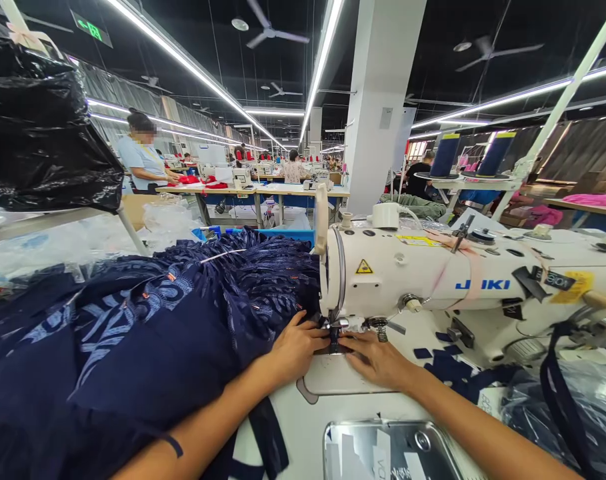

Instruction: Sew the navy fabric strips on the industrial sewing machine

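Observation:
Both hands are at the needle area of a white JUKI sewing machine (433,267). My left hand (297,347) is to the left of the presser foot, its fingertips closed down on a small piece of navy fabric (335,341). From the other side, my right hand (375,360) grips the same piece, fingers near the foot and thumb lower. Most of that piece is hidden by the fingers and the foot. Beside my left arm lies a large heap of navy garments (183,333) with light-blue printed patterns, reaching up against the machine head.
A silver tray (390,430) with white labels sits in front. Navy scraps (447,367) and a clear plastic bag (567,413) lie right. Navy thread cones (495,155) stand behind the machine. A black plastic bundle (43,133) is at left. A co-worker (145,157) stands at a far table.

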